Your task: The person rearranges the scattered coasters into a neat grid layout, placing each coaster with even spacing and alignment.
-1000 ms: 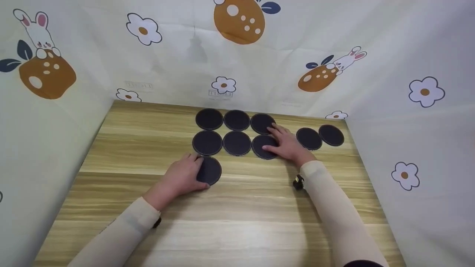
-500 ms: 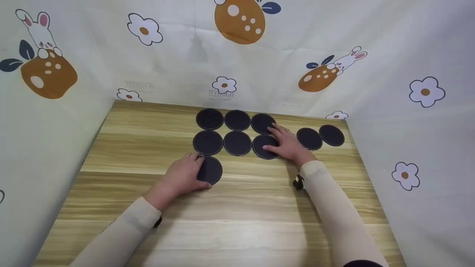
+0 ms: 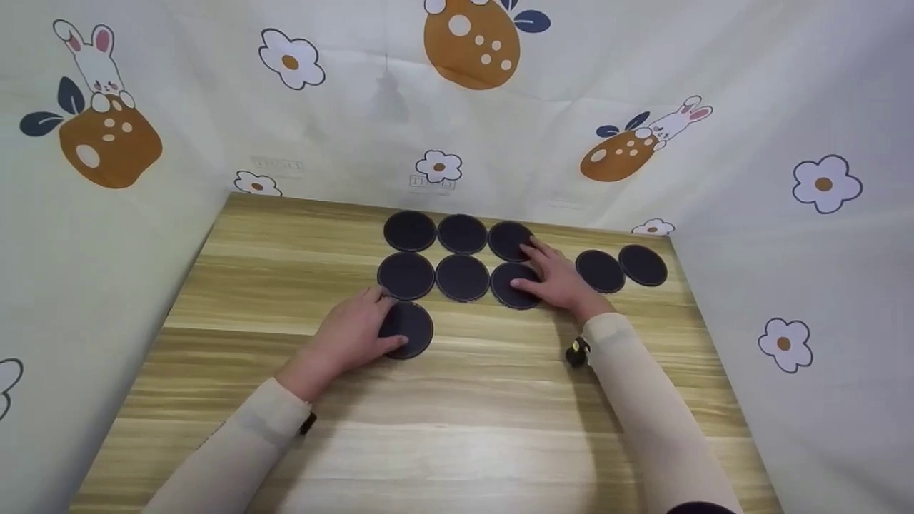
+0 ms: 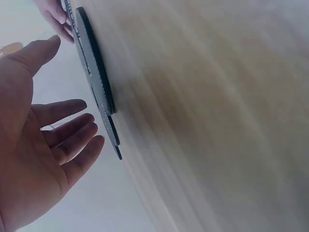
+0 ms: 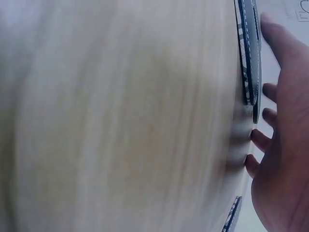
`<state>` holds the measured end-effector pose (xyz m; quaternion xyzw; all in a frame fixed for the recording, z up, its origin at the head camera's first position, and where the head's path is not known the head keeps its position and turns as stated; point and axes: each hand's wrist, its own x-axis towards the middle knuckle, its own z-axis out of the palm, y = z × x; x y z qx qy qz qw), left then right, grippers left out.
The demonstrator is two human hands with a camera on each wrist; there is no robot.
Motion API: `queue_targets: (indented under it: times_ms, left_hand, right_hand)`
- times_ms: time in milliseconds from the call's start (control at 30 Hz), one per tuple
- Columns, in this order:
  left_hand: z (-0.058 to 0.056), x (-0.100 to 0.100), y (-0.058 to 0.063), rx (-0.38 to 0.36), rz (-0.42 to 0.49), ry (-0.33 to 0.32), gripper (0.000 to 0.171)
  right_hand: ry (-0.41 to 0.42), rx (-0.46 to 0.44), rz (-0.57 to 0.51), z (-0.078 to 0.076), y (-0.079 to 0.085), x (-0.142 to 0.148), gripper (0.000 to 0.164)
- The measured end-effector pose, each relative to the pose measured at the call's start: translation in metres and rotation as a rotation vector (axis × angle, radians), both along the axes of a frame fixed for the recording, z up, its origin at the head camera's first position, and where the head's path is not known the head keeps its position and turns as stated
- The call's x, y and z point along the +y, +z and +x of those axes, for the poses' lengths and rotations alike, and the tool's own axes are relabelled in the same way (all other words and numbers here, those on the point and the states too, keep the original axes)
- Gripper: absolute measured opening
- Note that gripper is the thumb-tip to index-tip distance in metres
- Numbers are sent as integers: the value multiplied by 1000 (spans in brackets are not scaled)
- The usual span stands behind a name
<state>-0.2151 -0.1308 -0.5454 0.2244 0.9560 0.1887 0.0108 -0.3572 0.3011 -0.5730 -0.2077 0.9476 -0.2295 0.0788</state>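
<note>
Round black coasters with stitched edges lie flat on the wooden table. In the head view, my left hand is over the left side of the single front coaster. The left wrist view shows that hand's fingers relaxed and apart from the coaster edges. My right hand is spread over the right ends of two rows, thumb on the middle-row coaster, fingers by the back-row coaster. In the right wrist view its thumb lies along a coaster while the other fingers are loosely bent.
Other coasters fill the two rows, such as the back-left one and the middle one. Two more coasters lie beyond my right hand. A printed cloth walls the table at the back and sides.
My left thumb has moved from the front coaster's near edge up over its top. The right hand keeps its place on the coasters. The head view has shifted slightly.
</note>
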Motion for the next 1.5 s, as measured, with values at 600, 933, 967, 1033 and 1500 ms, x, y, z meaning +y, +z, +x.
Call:
queue_targets:
  times_ms: [600,933,967,1033,1500]
  left_hand:
    - [-11,-1,6,61,90,-31,55]
    - [-17,0,9,38,79,-50,58]
    - [-18,0,9,31,73,-59,62]
    - [-20,2,9,7,58,-80,70]
    - [-48,21,2,-105,-147,-173,115]
  right_hand:
    - [9,206,-87,50,17,17,74]
    - [-33,240,-170,85,17,42,69]
    - [-33,244,-173,86,16,43,69]
    - [-31,247,-181,89,17,44,68]
    - [3,243,-193,102,15,44,66]
